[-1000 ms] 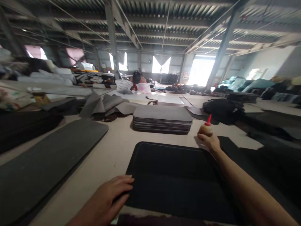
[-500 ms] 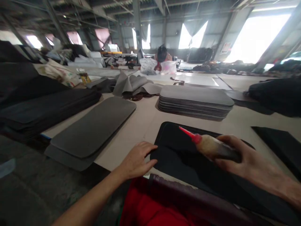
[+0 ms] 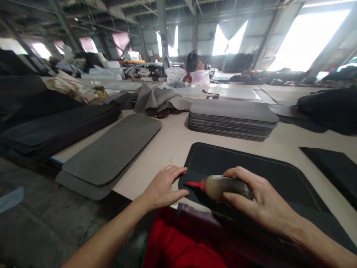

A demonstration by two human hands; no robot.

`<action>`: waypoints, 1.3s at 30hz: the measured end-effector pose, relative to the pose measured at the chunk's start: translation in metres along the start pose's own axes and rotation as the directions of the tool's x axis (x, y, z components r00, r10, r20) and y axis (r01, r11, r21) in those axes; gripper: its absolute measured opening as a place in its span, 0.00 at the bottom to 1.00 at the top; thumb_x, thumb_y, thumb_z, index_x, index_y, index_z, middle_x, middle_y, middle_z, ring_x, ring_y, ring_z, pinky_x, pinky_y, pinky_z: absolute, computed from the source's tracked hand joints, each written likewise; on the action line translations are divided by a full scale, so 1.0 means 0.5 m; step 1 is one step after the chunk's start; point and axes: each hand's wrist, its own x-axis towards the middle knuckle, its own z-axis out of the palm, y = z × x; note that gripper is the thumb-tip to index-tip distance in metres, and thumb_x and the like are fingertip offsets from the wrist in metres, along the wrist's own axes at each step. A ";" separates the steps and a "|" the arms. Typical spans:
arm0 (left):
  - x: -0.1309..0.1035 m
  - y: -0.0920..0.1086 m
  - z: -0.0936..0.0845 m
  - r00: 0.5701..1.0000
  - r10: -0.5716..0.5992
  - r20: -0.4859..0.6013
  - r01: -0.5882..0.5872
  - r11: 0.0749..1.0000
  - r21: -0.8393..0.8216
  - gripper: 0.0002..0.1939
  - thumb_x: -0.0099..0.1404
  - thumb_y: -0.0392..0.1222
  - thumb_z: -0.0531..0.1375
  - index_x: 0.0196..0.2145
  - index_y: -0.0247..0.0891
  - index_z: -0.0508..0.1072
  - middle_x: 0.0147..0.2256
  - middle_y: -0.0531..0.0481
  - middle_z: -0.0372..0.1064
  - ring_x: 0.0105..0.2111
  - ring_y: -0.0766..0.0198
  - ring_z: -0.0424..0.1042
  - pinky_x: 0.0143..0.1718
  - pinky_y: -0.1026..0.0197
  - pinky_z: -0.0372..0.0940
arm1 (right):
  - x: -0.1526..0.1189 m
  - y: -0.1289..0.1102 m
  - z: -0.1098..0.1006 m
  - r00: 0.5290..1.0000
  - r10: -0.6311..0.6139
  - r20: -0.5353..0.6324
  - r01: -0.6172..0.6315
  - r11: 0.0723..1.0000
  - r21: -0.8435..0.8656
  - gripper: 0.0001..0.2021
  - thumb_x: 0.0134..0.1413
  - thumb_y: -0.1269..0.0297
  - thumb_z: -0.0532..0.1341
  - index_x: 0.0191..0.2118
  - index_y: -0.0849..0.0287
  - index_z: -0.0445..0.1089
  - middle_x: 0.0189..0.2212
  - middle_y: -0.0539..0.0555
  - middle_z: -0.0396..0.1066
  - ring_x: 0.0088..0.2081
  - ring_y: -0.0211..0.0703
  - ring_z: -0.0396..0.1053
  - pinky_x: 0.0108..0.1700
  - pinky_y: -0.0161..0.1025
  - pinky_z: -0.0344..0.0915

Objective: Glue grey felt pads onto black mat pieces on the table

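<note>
In my right hand (image 3: 253, 197) is a glue bottle (image 3: 219, 188), a squeeze bottle with a long red nozzle, tilted so that the tip points left. Its nozzle is over the left end of a black rounded panel (image 3: 251, 163) that lies flat on the table. A thin pale line runs along the panel's border. My left hand (image 3: 166, 188) rests at the panel's left edge, thumb and fingers apart, with the nozzle tip close to the thumb. Whether the tip touches the panel I cannot tell.
Behind the panel stands a stack of grey rounded panels (image 3: 232, 119). More grey panels (image 3: 114, 149) overhang the table edge at left, beside a dark pile (image 3: 61, 123). Crumpled grey sheets (image 3: 158, 98) lie behind. A black piece (image 3: 331, 169) is at right. A person (image 3: 192, 67) sits far back.
My right hand has brought the glue bottle left and down, from above the panel's middle to its left end near my left hand. My left hand has barely moved.
</note>
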 end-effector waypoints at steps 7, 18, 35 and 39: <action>0.003 -0.003 -0.001 1.000 0.010 0.012 -0.010 1.000 0.010 0.32 0.57 0.48 0.70 0.56 0.38 0.68 0.50 0.43 0.73 0.50 0.50 0.70 0.53 0.47 0.65 | 0.028 -0.004 0.021 0.998 -0.062 -0.012 0.062 0.998 -0.025 0.08 0.55 0.65 0.61 0.42 0.54 0.69 0.38 0.48 0.68 0.38 0.42 0.67 0.40 0.40 0.62; 0.004 -0.013 0.009 0.994 0.107 0.002 -0.107 0.994 0.018 0.22 0.59 0.48 0.69 0.49 0.39 0.75 0.47 0.44 0.74 0.50 0.52 0.69 0.53 0.48 0.64 | 0.052 -0.036 0.004 0.989 -0.144 0.023 0.146 0.979 -0.142 0.09 0.50 0.71 0.59 0.40 0.55 0.68 0.36 0.49 0.67 0.35 0.41 0.64 0.36 0.40 0.57; 0.008 -0.012 0.003 0.994 0.111 0.003 -0.111 0.994 0.022 0.21 0.58 0.48 0.69 0.48 0.39 0.75 0.46 0.43 0.74 0.49 0.52 0.69 0.52 0.47 0.64 | 0.068 -0.074 -0.011 0.986 -0.153 0.070 0.166 0.952 -0.257 0.09 0.51 0.69 0.60 0.41 0.56 0.69 0.37 0.51 0.67 0.35 0.43 0.64 0.37 0.39 0.56; 0.007 -0.012 0.004 0.994 0.112 0.000 -0.112 0.994 0.010 0.21 0.58 0.48 0.69 0.47 0.39 0.75 0.46 0.44 0.74 0.49 0.52 0.69 0.52 0.48 0.64 | 0.070 -0.081 -0.030 0.989 -0.110 0.097 0.135 0.943 -0.305 0.08 0.50 0.70 0.60 0.38 0.55 0.68 0.35 0.50 0.68 0.34 0.42 0.64 0.35 0.39 0.54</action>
